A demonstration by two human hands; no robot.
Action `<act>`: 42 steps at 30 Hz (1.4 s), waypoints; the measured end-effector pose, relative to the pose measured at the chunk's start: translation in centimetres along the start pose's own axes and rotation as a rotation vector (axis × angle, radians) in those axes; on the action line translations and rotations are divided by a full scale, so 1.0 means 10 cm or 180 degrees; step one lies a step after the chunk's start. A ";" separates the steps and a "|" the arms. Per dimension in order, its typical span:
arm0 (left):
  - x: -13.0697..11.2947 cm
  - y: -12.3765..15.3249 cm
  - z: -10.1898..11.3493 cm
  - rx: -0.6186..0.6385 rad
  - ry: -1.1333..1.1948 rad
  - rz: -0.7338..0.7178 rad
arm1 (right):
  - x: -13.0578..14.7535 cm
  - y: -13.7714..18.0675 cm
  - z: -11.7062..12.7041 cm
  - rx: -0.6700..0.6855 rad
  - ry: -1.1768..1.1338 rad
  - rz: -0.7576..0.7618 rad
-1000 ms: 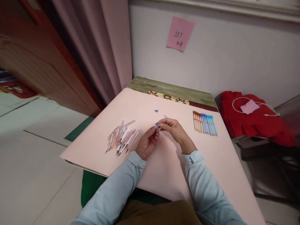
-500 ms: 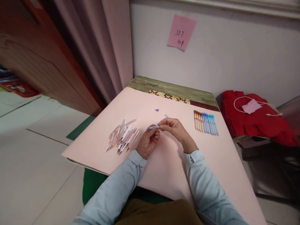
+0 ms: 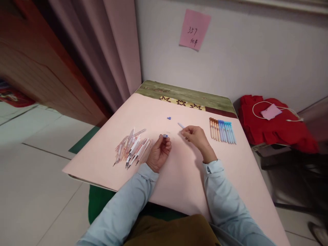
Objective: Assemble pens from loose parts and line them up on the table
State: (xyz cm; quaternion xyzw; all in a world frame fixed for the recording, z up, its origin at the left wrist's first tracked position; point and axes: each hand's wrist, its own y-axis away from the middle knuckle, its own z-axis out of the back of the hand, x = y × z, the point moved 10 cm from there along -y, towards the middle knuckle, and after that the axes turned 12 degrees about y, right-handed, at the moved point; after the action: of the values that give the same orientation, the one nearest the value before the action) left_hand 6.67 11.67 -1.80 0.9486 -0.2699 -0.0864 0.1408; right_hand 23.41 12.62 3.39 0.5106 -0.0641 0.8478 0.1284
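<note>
Since half a second ago the two hands, which met over one blue piece, have come apart. The left hand (image 3: pixel 159 152) now sits a little lower with a short blue pen part (image 3: pixel 165 136) pinched at its fingertips. The right hand (image 3: pixel 196 135) has gone forward to a thin pale rod (image 3: pixel 180 125) lying on the sheet; its fingers are curled and narrow, but I cannot tell if they already grip the rod. In my judgement the pinch should be firm but light, because such a small part slips and rolls easily. A loose blue cap (image 3: pixel 169 118) lies just beyond the left hand, a heap of clear pen barrels (image 3: pixel 132 148) lies to its left, and a neat row of pens (image 3: pixel 222 130) lies right of the right hand. A pink paper sheet (image 3: pixel 179 184) covers the green table (image 3: pixel 184 93). Behind are a wall with a pink sticky note (image 3: pixel 194 29), a curtain (image 3: pixel 115 51), and, far right, a red cloth (image 3: pixel 276 128).
</note>
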 end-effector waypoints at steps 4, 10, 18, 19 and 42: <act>-0.01 -0.01 0.00 0.0048 -0.0033 -0.0002 | -0.06 0.00 -0.17 0.0273 0.1239 0.0149; 0.05 0.00 0.02 0.0074 -0.0252 0.0176 | 0.05 -0.02 -0.03 -0.0333 0.1869 0.0230; 0.12 0.01 -0.04 0.0223 -0.0430 0.0289 | 0.26 0.02 -0.60 -0.0349 0.2674 0.0451; 0.13 0.01 -0.04 0.0235 -0.0431 0.0297 | 0.25 0.02 -0.67 -0.0276 0.2806 0.0410; -0.02 -0.01 0.08 -0.0333 -0.0111 -0.0070 | 0.83 0.30 0.03 0.0258 0.0139 0.0463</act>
State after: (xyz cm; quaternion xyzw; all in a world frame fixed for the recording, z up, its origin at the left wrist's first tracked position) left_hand 6.40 11.69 -2.55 0.9412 -0.2570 -0.1184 0.1845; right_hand 19.11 10.91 10.93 0.4907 -0.0639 0.8677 0.0471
